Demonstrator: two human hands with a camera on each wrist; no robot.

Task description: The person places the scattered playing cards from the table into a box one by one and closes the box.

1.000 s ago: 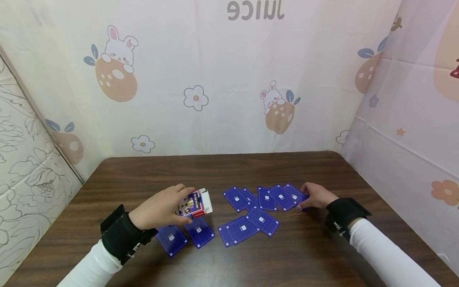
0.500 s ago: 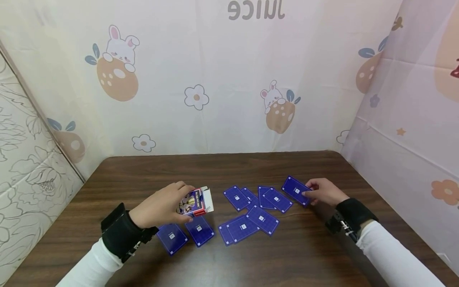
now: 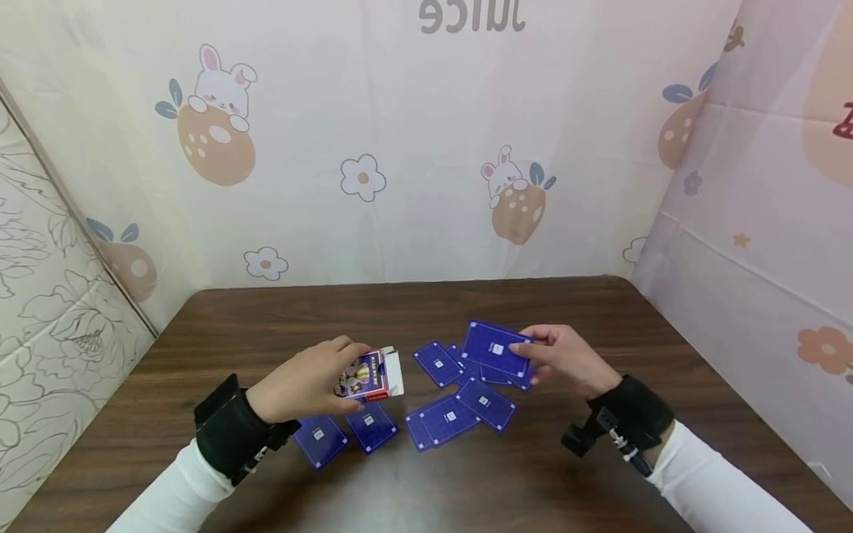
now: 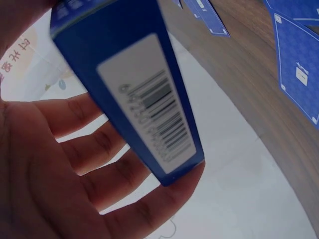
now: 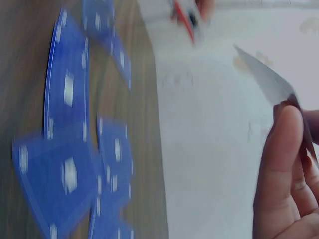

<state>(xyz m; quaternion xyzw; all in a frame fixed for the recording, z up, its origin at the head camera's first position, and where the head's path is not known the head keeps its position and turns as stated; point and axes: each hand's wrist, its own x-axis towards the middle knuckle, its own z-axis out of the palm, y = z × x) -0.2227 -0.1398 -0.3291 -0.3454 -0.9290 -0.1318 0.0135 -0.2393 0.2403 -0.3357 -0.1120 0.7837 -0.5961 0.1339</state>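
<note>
In the head view my left hand [image 3: 309, 381] grips a small card box [image 3: 363, 376] with a white flap standing out at its right end. A barcode label on the box's blue side [image 4: 149, 104] faces the left wrist camera. My right hand [image 3: 566, 359] pinches a blue playing card [image 3: 496, 348] by its right edge, raised above the table. Its thin edge shows in the right wrist view, where the card [image 5: 269, 77] stands out past the thumb. Under and beside it several blue-backed cards [image 3: 449, 420] lie face down, some overlapping.
Two more cards [image 3: 320, 440] lie below the left hand, one partly behind the box. All rest on a brown wooden table [image 3: 466, 481]. A printed cloth wall [image 3: 426, 222] rises behind the table, and another cloth stands at the right.
My right hand has picked up the rightmost card from the table and carried it left, over the other cards. The left hand and the box have stayed almost still.
</note>
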